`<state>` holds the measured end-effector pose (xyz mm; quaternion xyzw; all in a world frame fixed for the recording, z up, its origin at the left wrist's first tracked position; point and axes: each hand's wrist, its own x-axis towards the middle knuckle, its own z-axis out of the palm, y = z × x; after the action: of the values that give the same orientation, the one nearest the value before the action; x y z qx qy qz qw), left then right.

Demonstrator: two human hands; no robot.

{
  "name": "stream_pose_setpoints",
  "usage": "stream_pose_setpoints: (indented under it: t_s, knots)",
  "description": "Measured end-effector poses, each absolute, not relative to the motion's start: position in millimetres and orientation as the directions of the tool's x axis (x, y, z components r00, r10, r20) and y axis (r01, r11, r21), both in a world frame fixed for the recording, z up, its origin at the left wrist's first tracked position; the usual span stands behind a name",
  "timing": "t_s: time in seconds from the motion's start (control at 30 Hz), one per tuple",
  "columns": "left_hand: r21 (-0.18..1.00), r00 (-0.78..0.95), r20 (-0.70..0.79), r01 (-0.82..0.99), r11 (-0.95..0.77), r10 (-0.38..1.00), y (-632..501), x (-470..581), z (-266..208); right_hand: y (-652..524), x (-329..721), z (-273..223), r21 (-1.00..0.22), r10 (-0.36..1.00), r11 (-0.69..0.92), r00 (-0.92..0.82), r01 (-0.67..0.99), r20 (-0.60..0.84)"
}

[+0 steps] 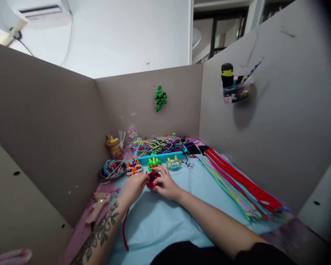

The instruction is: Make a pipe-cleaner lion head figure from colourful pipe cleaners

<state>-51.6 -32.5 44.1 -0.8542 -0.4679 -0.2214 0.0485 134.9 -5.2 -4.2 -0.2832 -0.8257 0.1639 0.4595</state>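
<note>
Head view: both hands (135,185) (168,184) pinch a crimson piece (152,178), the pink label (227,99) illegibly small

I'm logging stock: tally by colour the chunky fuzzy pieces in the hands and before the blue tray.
Crimson fuzzy piece: 1
Orange, white and blue fuzzy piece: 1
Green fuzzy piece: 1
Light-blue and yellow fuzzy piece: 1
Total: 4
</note>
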Motion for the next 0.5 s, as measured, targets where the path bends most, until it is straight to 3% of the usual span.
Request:
stream_pose_setpoints:
  t_s: [0.2, 0.3, 0.43, 0.5]
  knots:
    - [0.089, 0.396, 0.584, 0.836, -0.541, 0.709, -48.4, -53.7, 75.2, -4.6, 134.5, -3.6, -0.537, 0.634, 0.755, -0.209, 0.377, 0.745]
    - [0.245, 0.356, 0.546, 0.798, -0.551, 0.759, -65.8, -45.1, 85.1, -3.6, 135.8, -3.4, -0.534, 0.627, 0.743, -0.139, 0.404, 0.767]
    - [0.499, 0.428, 0.241, 0.715, -0.490, 0.871, -72.0, -29.2, 70.7, -4.1, 136.1, -4.7, -0.517, 0.604, 0.742, -0.091, 0.426, 0.792]
    - [0.557, 0.352, 0.230, 0.716, -0.420, 0.907, -63.9, -23.7, 55.8, -4.7, 135.7, -6.0, -0.502, 0.589, 0.752, -0.094, 0.427, 0.803]
